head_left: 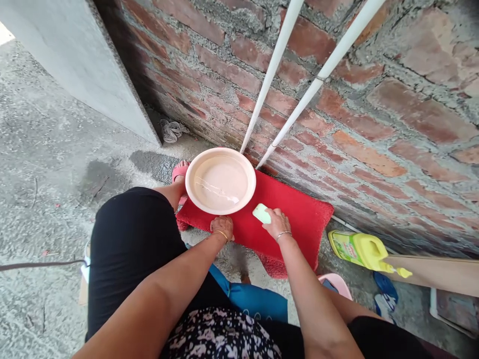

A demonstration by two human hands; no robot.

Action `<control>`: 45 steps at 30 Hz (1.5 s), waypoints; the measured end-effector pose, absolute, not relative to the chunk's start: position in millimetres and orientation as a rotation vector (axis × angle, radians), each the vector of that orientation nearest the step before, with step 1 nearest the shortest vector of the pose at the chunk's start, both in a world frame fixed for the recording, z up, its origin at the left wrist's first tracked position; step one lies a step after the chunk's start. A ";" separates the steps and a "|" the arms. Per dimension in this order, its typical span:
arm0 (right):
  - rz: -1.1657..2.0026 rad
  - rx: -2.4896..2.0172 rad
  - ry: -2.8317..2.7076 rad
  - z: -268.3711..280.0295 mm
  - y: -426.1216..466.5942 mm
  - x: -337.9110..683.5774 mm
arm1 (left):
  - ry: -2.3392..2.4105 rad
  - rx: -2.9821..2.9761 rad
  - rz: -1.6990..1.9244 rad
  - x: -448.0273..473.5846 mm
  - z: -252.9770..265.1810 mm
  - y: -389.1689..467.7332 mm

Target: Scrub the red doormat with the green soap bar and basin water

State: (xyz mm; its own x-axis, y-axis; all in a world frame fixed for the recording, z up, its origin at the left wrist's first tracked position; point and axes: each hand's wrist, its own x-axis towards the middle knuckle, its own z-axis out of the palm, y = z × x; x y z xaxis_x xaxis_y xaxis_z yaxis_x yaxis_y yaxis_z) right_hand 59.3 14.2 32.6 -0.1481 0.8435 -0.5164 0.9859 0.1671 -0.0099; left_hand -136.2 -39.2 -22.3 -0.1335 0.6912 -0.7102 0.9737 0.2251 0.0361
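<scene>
A red mat (295, 214) with shaggy edges lies spread out in front of me, its near side hanging down. My left hand (222, 227) is closed at the mat's near edge, just below the basin; its fingertips are hidden. A pale green bar (261, 213) with rounded corners is in my right hand (277, 223), held against the mat's upper face. Whether the bar is soap or a brush back, I cannot tell. On the mat's left end stands a cream basin (190, 187) with clear water in it.
A brick wall (232, 75) with two white pipes (275, 75) runs behind the mat. To the right are a yellow detergent jug (359, 248) lying tilted, a pink tub (339, 283) and a wooden board (437, 274). A grey slab (93, 65) stands at the left.
</scene>
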 end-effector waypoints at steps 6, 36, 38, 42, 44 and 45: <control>-0.345 1.996 1.632 53.0 -13.2 174.9 | 1.901 1.534 -0.584 -134.8 -23.1 -37.9; -0.397 1.799 2.019 40.5 -7.2 119.5 | 1.888 1.492 -0.556 -137.4 -16.2 -33.7; -0.377 1.779 1.956 42.8 -10.4 141.9 | 1.882 1.489 -0.552 -138.3 -16.6 -33.6; -0.222 1.826 1.643 64.5 -18.2 207.3 | 1.852 1.482 -0.549 -139.0 -15.5 -32.1; -0.170 1.863 1.574 74.8 -17.4 218.1 | 1.846 1.477 -0.544 -139.1 -13.9 -31.5; -0.166 1.867 1.592 77.2 -14.9 214.1 | 1.847 1.478 -0.541 -139.1 -13.1 -31.4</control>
